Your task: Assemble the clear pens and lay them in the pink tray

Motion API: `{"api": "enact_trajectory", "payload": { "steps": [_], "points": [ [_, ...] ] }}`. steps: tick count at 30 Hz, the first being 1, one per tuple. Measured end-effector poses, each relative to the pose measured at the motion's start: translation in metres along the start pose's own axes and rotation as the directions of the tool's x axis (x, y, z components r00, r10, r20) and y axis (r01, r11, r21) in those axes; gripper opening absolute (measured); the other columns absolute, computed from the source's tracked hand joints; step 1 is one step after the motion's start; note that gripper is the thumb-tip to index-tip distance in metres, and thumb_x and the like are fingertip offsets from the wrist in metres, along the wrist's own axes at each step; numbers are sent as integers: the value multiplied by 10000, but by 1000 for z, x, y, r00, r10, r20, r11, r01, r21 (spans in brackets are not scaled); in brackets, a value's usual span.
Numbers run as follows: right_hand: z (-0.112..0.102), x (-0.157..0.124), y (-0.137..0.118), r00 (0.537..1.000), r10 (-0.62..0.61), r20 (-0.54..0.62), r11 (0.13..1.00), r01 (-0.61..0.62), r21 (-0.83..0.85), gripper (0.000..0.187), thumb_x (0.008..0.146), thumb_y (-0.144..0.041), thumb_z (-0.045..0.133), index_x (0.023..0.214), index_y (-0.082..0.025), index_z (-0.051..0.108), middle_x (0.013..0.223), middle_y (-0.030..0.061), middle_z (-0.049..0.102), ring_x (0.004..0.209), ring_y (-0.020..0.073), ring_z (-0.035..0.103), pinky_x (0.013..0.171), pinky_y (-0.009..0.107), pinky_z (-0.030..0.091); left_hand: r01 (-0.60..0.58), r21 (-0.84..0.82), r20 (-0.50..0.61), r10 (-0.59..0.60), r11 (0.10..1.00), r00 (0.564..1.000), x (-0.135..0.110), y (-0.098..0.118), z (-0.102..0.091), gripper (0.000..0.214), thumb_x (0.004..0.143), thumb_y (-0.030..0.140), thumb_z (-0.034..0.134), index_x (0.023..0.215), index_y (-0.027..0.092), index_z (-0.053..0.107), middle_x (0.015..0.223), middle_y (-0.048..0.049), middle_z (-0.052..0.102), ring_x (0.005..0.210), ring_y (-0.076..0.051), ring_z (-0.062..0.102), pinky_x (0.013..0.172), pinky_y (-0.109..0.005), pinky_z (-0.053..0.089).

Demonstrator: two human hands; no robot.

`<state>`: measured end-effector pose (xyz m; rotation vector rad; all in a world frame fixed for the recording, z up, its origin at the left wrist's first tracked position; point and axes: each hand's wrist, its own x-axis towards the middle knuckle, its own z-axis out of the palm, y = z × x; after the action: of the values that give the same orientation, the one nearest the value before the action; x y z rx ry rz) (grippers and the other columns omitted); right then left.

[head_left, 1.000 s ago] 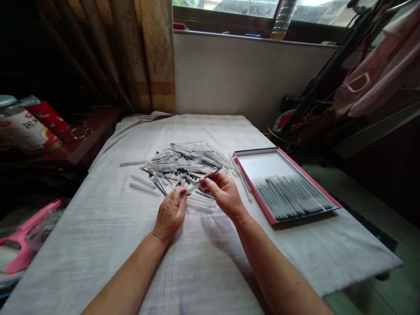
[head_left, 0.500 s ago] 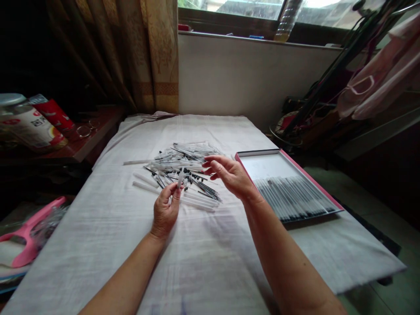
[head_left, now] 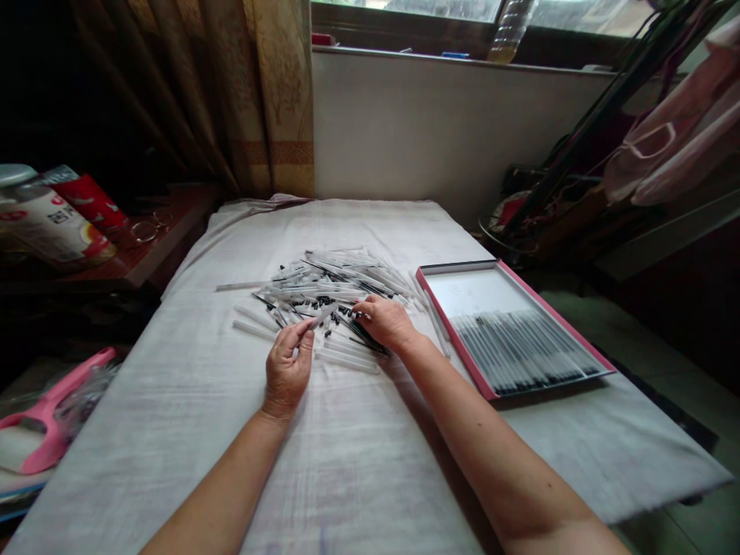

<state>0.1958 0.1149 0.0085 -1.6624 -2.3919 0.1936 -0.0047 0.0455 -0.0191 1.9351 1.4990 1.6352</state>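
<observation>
My left hand pinches a clear pen barrel between thumb and fingers, its far end pointing up and to the right. My right hand reaches down over the right side of the pile, fingertips pinched together; what they grip, if anything, is too small to make out. Around the fingertips lie dark pen refills and small black pen parts. Behind both hands spreads a heap of loose pen barrels. A few more barrels lie in front of the heap.
To the right, a pink-edged box holds a row of pens with black ends. Everything rests on a white cloth-covered table. A side table at left bears a jar and glasses. A pink-handled object lies lower left.
My right hand has moved down and left to the pile, its fingers closing from spread to pinched. The barrel in my left hand has tipped from upright toward the right.
</observation>
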Motion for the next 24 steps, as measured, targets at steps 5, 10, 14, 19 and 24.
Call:
{"api": "enact_trajectory", "payload": {
  "steps": [5,10,14,19,24],
  "points": [
    [-3,-2,-2,994,90,-61,924,-61,377,138,828,-231,602,894,-212,721,963,64,720,837,182,643,735,284,466,-71,32,22,70,997,997,0,4,0,198,930,247,528,1059,202,670,962,-42,699,916,-164,659,841,-302,536],
    [-15,-31,-7,968,226,108,98,-133,986,213,712,-311,711,885,-189,687,823,28,713,609,107,582,491,206,374,-170,46,97,165,984,982,-1,12,0,205,918,191,549,1089,207,663,963,-50,685,908,-163,647,843,-301,524],
    [-20,-55,-12,934,245,260,-262,-195,945,329,578,-311,830,859,-188,713,783,29,718,585,85,568,461,181,324,-217,62,151,206,974,967,-4,17,0,237,910,172,555,1118,217,659,970,-55,681,898,-172,645,827,-307,520],
    [-15,-62,-13,918,252,307,-326,-218,920,314,540,-311,858,806,-189,743,724,19,702,572,76,546,468,182,310,-239,92,189,219,967,957,-6,19,0,242,909,166,552,1119,217,661,948,-55,675,881,-176,640,805,-313,517],
    [-10,-61,-14,933,245,263,-257,-199,946,280,565,-319,849,801,-195,762,637,-13,638,551,65,501,466,181,287,-239,110,211,212,965,954,-7,20,1,239,910,170,551,1116,213,664,930,-54,667,859,-176,633,788,-311,513]
  ]
}}
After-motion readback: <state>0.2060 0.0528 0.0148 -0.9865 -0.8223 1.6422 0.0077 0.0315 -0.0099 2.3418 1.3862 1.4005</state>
